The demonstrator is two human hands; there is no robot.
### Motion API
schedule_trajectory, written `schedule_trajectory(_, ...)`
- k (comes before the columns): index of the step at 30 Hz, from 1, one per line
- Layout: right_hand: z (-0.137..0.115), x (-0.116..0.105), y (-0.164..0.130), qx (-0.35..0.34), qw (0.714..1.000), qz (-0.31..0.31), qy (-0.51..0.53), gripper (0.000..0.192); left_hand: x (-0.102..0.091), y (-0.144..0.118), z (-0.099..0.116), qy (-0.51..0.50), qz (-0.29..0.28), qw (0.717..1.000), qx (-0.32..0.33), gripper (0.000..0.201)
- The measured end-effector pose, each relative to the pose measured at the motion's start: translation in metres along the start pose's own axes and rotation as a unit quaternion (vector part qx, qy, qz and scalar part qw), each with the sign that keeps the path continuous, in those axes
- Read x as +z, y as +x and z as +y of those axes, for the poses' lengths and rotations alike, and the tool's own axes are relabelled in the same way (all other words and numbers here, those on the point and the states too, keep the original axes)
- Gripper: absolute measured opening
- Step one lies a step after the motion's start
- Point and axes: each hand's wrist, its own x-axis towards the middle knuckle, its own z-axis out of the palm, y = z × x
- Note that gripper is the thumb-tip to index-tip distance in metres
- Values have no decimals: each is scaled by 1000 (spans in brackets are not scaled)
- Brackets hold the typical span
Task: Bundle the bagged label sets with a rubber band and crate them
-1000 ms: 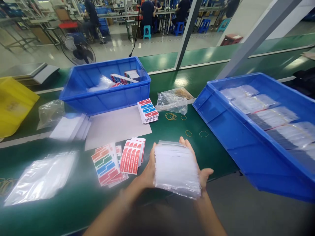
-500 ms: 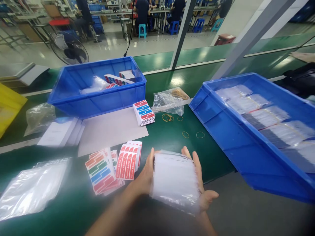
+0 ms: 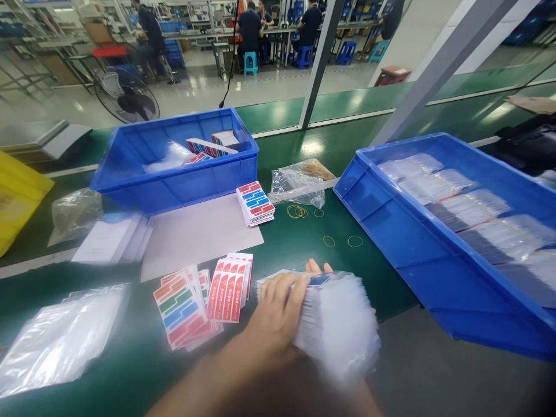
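A thick stack of clear plastic bags (image 3: 339, 324) with whitish contents is held between my two hands above the front of the green table, and its lower end is blurred. My left hand (image 3: 278, 307) lies over the stack's left side, fingers together and curled over its upper edge. Behind the stack is my right hand (image 3: 318, 266); only a few fingertips show past the far edge, and the rest is hidden. Just left of my left hand lie red-and-white sticker sheets (image 3: 229, 289) and multicoloured sticker sheets (image 3: 182, 307). Rubber bands (image 3: 297, 212) lie beyond the stack.
A blue bin (image 3: 391, 231) with banded bag bundles stands right; another blue bin (image 3: 182, 185) stands back left. Near it are a card stack (image 3: 255, 204), a pale sheet (image 3: 195, 231), white booklets (image 3: 108, 237) and a bag of rubber bands (image 3: 304, 179). Flat clear bags (image 3: 61, 336) lie left.
My left hand has moved from the stack's left side to over its upper left edge. The stack has turned and shifted right, and my right hand is now mostly hidden behind it.
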Motion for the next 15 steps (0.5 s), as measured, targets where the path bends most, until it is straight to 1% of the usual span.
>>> schedule_trajectory(1, -5, -5, 2, 5, 1000, 10, 16, 84, -3, 9, 7, 32, -33, 999, -19, 91)
schedule_trajectory(2, -12, -14, 5, -5, 1000, 23, 18, 80, -2, 19, 13, 60, -60, 996, -31, 90)
schedule_trajectory(3, -20, -26, 9, -29, 999, 35, -8, 75, 0, 28, 17, 84, -81, 993, -33, 90)
schedule_trajectory(4, -31, -39, 13, -83, 993, 59, -54, 69, 5, 36, 21, 104, -103, 989, -23, 90)
schedule_trajectory(5, -43, -54, 19, -157, 972, 68, -160, 66, 11, 43, 23, 123, -118, 985, -5, 89)
schedule_trajectory(6, -58, -67, 24, -237, 916, 81, -312, 61, 17, 49, 25, 140, -129, 982, 15, 87)
schedule_trajectory(7, -75, -77, 30, -267, 885, 85, -371, 48, 21, 53, 27, 154, -139, 978, 33, 86)
schedule_trajectory(8, -92, -83, 37, -283, 862, 81, -412, 36, 24, 55, 28, 163, -144, 975, 43, 85)
schedule_trajectory(9, -108, -84, 44, -292, 834, 64, -463, 27, 25, 55, 29, 167, -148, 974, 47, 85)
schedule_trajectory(10, -123, -79, 53, -292, 807, 33, -512, 21, 25, 53, 30, 165, -153, 973, 46, 88)
schedule_trajectory(12, -142, -57, 78, -278, 736, -62, -614, 16, 18, 46, 31, 150, -156, 976, 32, 93)
schedule_trajectory(13, -145, -41, 93, -271, 693, -117, -658, 16, 13, 42, 32, 143, -154, 977, 20, 94)
schedule_trajectory(15, -140, -8, 130, -249, 597, -229, -728, 12, 2, 30, 31, 134, -148, 980, -3, 92)
